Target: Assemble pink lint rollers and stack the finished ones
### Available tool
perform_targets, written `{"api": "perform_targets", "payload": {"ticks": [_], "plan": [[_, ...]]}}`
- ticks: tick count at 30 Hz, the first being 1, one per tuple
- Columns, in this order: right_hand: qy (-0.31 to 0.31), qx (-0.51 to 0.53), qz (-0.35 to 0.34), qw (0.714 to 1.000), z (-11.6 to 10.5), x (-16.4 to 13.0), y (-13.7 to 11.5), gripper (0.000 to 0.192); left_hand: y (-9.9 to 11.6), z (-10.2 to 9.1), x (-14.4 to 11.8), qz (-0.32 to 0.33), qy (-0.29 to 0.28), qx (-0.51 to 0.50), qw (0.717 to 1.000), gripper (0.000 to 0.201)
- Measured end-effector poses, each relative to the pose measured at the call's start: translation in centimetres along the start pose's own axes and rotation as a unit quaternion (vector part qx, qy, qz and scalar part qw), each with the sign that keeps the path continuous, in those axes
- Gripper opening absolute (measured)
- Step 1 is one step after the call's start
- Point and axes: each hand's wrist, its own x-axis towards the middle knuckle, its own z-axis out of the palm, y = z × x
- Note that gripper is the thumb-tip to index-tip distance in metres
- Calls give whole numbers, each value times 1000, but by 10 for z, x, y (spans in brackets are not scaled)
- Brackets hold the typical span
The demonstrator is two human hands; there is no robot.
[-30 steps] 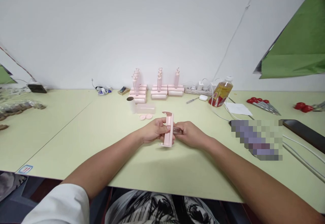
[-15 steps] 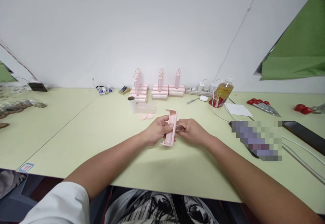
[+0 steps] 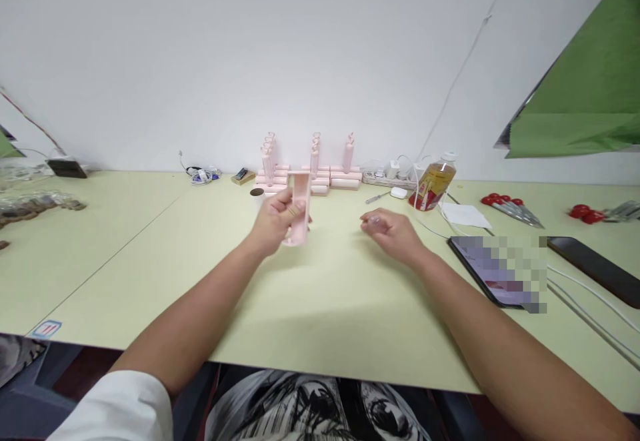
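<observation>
My left hand (image 3: 274, 222) grips a long pink plastic casing (image 3: 301, 209) and holds it upright above the pale green table (image 3: 310, 301), near a small white roll with a brown core (image 3: 257, 195). My right hand (image 3: 395, 233) hovers to the right, apart from the casing, its fingers pinched on a small clear plastic piece (image 3: 374, 223). Behind, by the wall, stand stacks of finished pink parts (image 3: 313, 175).
A tablet (image 3: 493, 269) lies at the right with white cables (image 3: 590, 301) beside it. A bottle of amber liquid (image 3: 433, 187), a power strip (image 3: 389, 177), white paper (image 3: 464, 214) and red-handled tools (image 3: 510, 205) sit further back. Bagged items (image 3: 30, 203) lie far left.
My hands have separated. The left hand has carried the pink casing up, back and to the left; the right hand has kept the clear piece and moved slightly back.
</observation>
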Motion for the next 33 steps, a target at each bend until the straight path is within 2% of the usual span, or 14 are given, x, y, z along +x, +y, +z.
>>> {"api": "perform_targets", "payload": {"ticks": [1, 3, 6, 9, 12, 16, 20, 25, 29, 33], "plan": [[-40, 3, -30, 999, 9, -2, -9, 25, 3, -11, 6, 19, 48, 58, 997, 39], [-116, 7, -97, 988, 30, -7, -31, 30, 6, -31, 15, 32, 93, 215, 972, 31], [-218, 6, -158, 963, 62, -8, -65, 46, 4, -52, 21, 14, 121, 433, 893, 27], [-305, -22, -163, 938, 87, 5, -91, 57, -6, -60, 24, 15, 117, 542, 832, 28], [-330, -48, -135, 933, 103, 24, -105, 62, -16, -61, 26, 10, 89, 592, 801, 29], [-353, -44, -109, 928, 114, 36, -106, 66, -24, -61, 27, 5, 56, 628, 777, 31], [-364, -34, -93, 926, 112, 31, -107, 65, -31, -56, 29, 5, 33, 646, 763, 29], [-412, -19, -56, 909, 106, 22, -115, 68, -45, -44, 33, 0, -23, 684, 729, 31], [-431, -14, -38, 902, 108, 20, -117, 70, -56, -36, 35, -13, -39, 690, 722, 29], [-425, -4, -55, 903, 111, 20, -115, 69, -58, -35, 35, -21, -59, 694, 717, 25]]}}
